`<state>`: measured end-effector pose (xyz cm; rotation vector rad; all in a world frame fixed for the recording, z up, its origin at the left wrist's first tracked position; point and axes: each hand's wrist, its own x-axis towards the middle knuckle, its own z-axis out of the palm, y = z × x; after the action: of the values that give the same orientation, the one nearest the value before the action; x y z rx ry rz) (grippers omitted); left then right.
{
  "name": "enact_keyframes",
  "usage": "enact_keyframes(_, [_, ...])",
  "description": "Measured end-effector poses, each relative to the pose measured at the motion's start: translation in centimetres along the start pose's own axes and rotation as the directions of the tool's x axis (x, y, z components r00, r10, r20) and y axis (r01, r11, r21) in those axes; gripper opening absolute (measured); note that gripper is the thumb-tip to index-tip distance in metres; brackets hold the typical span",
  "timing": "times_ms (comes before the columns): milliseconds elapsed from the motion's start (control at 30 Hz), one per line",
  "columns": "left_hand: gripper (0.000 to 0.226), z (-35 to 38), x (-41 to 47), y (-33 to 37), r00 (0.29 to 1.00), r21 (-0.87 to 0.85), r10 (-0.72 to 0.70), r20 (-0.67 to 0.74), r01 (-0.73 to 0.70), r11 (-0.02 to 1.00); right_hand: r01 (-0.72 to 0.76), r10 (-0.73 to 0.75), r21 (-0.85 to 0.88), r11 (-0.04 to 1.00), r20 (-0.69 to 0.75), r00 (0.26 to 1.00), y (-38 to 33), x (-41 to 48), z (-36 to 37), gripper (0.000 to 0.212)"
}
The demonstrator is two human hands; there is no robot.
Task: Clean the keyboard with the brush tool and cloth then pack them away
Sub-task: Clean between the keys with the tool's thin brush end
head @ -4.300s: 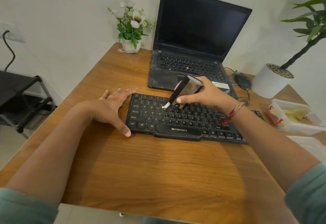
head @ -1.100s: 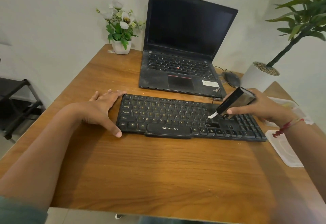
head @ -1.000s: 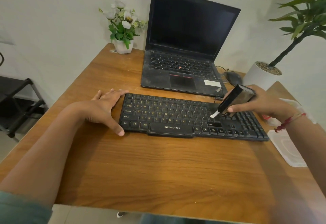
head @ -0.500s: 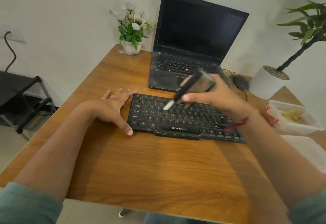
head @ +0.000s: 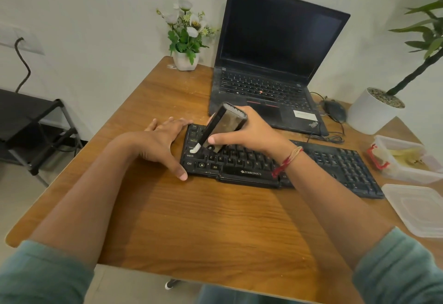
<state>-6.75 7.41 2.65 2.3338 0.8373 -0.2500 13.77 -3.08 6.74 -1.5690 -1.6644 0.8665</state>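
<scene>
A black keyboard [head: 335, 164] lies across the middle of the wooden desk [head: 215, 219]. My right hand [head: 251, 133] grips the dark brush tool [head: 225, 124], tilted so that its white tip touches the keys at the keyboard's left end. My left hand [head: 163, 140] lies flat with straight fingers against the keyboard's left edge, thumb at its front corner. A yellow cloth [head: 405, 155] lies inside a clear plastic box [head: 407, 172] at the desk's right edge.
An open black laptop [head: 275, 64] stands behind the keyboard, with a mouse [head: 334, 110] and cable to its right. A small flower pot [head: 185, 60] sits at the back left, a white plant pot [head: 371, 114] at the back right. A clear lid [head: 417, 210] lies front right.
My right hand has carried the brush tool from the keyboard's right side across to its left end. My left hand has stayed at the left edge.
</scene>
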Motion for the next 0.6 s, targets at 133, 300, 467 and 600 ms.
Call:
enact_keyframes(133, [0.153, 0.0, -0.2, 0.1, 1.000, -0.013, 0.000, 0.013, 0.000, 1.000, -0.049, 0.049, -0.011, 0.999, 0.038, 0.998, 0.8, -1.0, -2.1, 0.036])
enact_keyframes(300, [0.154, -0.4, -0.9, 1.1, 0.999, -0.034, -0.019, 0.031, 0.020, 0.999, -0.063, 0.064, -0.062, 0.996, 0.023, 0.998, 1.6, -2.8, -4.5, 0.038])
enact_keyframes(467, [0.147, -0.2, -0.5, 0.5, 1.000, -0.016, -0.001, 0.028, 0.001, 1.000, -0.087, 0.088, -0.112, 0.990, 0.005, 0.996, 2.6, -5.1, -7.1, 0.036])
enact_keyframes(600, [0.146, -0.2, -0.5, 0.6, 0.999, -0.016, -0.007, 0.031, 0.008, 1.000, -0.100, 0.101, -0.138, 0.985, 0.000, 0.995, 3.5, -7.0, -9.4, 0.035])
